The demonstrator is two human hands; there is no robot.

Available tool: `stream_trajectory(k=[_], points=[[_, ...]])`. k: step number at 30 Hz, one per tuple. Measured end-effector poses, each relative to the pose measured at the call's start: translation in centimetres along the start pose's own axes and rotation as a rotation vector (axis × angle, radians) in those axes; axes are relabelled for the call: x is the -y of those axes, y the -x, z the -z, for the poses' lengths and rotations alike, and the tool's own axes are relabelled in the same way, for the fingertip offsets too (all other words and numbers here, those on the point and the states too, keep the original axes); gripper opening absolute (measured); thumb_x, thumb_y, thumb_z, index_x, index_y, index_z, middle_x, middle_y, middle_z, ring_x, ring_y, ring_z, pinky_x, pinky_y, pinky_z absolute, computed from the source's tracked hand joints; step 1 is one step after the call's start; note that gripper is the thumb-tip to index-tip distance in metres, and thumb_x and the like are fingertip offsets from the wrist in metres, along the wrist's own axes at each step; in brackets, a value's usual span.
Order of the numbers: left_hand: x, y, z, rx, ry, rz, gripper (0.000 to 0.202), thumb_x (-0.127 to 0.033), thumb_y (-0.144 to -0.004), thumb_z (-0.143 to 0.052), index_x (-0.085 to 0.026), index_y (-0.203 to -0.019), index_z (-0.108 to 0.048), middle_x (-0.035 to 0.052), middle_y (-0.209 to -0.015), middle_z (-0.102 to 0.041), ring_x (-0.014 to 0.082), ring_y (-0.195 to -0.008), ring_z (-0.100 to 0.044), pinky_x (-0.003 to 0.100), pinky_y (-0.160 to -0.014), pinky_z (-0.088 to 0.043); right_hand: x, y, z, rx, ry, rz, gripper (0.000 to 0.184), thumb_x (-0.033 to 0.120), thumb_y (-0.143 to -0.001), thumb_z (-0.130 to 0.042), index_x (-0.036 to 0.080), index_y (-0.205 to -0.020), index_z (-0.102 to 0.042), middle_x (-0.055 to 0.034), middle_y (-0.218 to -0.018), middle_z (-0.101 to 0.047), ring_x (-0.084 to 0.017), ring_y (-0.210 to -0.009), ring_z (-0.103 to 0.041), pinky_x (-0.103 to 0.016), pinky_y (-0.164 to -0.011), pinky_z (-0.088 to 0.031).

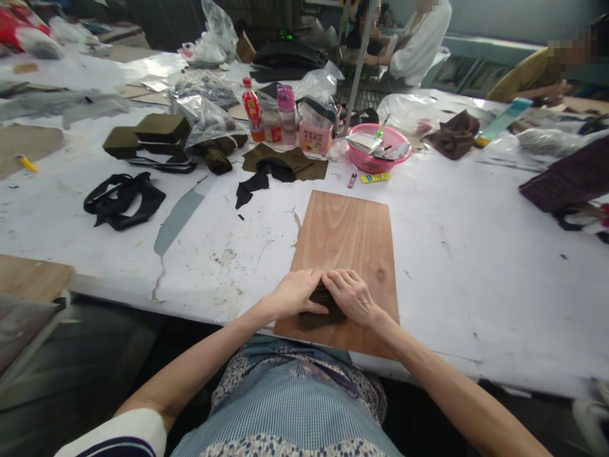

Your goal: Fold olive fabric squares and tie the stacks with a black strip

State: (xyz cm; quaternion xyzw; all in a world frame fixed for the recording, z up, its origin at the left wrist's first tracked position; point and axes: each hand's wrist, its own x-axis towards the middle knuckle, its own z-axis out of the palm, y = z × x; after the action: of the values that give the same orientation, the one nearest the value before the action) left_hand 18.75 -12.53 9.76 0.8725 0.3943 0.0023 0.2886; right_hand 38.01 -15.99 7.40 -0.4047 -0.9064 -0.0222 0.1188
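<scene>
**Now both hands press a dark cloth on the board**

The left hand [297,293] and right hand [353,297] lie side by side, fingertips meeting, on a small folded piece of dark olive fabric [318,312]. Both hands' fingers are stretched flat, not clenched, pressing on it. The fabric sits at the near end of a rectangular brown wooden board [347,235] on the white paper-covered desk [476,254]. Beyond the board's far end stands a round pink plastic basin [378,158].

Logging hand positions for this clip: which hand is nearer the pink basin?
Right. The right hand rests on the person's side of the pink basin, slightly left of it; the left hand sits farther left.
</scene>
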Motion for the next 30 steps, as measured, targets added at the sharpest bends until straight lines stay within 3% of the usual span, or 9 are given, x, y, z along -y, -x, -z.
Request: stream_trajectory(k=[3,8,13,18,22,26,28,30], points=[[-0.5,0.3,-0.2,-0.012,-0.046,0.041,0.050,-0.044,-0.076,-0.071,-0.018,-0.114,-0.051,0.0090,-0.108,-0.063,0.0253,-0.098,-0.062,0.032,-0.083,-0.047,0.1,0.0,-0.2,-0.022,-0.017,-0.022,0.026,0.014,-0.098,-0.039,0.015,-0.112,-0.060,-0.0105,-0.106,-0.064,-0.021,-0.098,-0.057,-0.035,-0.087,-0.044],[-1.7,0.4,-0.1,-0.032,-0.110,0.084,0.051,-0.049,-0.075,-0.072,-0.016,-0.107,-0.052,0.0112,-0.105,-0.062,0.0271,-0.096,-0.061,0.035,-0.082,-0.047,0.3,-0.1,-0.4,-0.018,-0.030,-0.079,0.022,0.016,-0.097,-0.042,0.016,-0.110,-0.060,-0.0099,-0.104,-0.064,-0.021,-0.097,-0.057,-0.034,-0.087,-0.044],[-2.9,0.2,-0.6,-0.045,-0.208,0.178,0.049,-0.045,-0.074,-0.074,-0.013,-0.105,-0.053,0.0148,-0.105,-0.062,0.0298,-0.095,-0.061,0.038,-0.082,-0.047,0.4,-0.2,-0.1,-0.037,-0.088,-0.119,0.017,0.014,-0.093,-0.046,0.015,-0.104,-0.059,-0.0107,-0.103,-0.064,-0.022,-0.093,-0.058,-0.035,-0.084,-0.047],[-3.7,-0.1,-1.2,-0.023,-0.223,0.237,0.044,-0.032,-0.073,-0.070,-0.011,-0.109,-0.054,0.0174,-0.107,-0.062,0.0321,-0.096,-0.060,0.043,-0.083,-0.048,0.7,-0.1,0.0,-0.150,-0.148,-0.142,0.020,0.005,-0.089,-0.047,0.018,-0.099,-0.058,-0.0073,-0.097,-0.065,-0.020,-0.086,-0.060,-0.033,-0.079,-0.051],[-3.1,-0.8,-1.5,0.020,-0.155,0.252,0.049,-0.026,-0.068,-0.067,-0.016,-0.114,-0.056,0.0169,-0.112,-0.062,0.0335,-0.100,-0.060,0.046,-0.086,-0.049,0.2,-0.2,-1.3,-0.305,-0.123,-0.102,0.025,0.002,-0.087,-0.045,0.020,-0.100,-0.057,-0.0060,-0.092,-0.066,-0.020,-0.080,-0.063,-0.031,-0.075,-0.053],[-2.7,-1.2,-2.1,0.066,-0.201,0.268,0.055,-0.020,-0.066,-0.063,-0.009,-0.119,-0.056,0.0205,-0.115,-0.061,0.0372,-0.101,-0.060,0.052,-0.086,-0.051,-0.1,-0.2,-2.3,-0.402,-0.088,-0.060,0.030,0.003,-0.090,-0.037,0.020,-0.104,-0.057,-0.0052,-0.089,-0.066,-0.019,-0.077,-0.063,-0.031,-0.073,-0.054],[-2.4,-1.2,-3.2,0.000,-0.287,0.242,0.052,-0.017,-0.070,-0.061,-0.008,-0.121,-0.057,0.0197,-0.112,-0.063,0.0360,-0.098,-0.062,0.052,-0.083,-0.053,-0.1,-0.2,-2.6,-0.436,-0.076,-0.044,0.029,0.005,-0.092,-0.036,0.019,-0.104,-0.058,-0.0050,-0.088,-0.066,-0.019,-0.076,-0.063,-0.031,-0.072,-0.053],[-1.6,-1.1,-4.8,-0.136,-0.390,0.201,0.044,-0.012,-0.076,-0.054,-0.009,-0.120,-0.059,0.0167,-0.107,-0.066,0.0316,-0.092,-0.065,0.048,-0.078,-0.056,-0.1,-0.1,-2.7,-0.465,-0.069,-0.027,0.026,0.006,-0.093,-0.036,0.017,-0.102,-0.058,-0.0049,-0.087,-0.065,-0.019,-0.075,-0.062,-0.031,-0.072,-0.053]])
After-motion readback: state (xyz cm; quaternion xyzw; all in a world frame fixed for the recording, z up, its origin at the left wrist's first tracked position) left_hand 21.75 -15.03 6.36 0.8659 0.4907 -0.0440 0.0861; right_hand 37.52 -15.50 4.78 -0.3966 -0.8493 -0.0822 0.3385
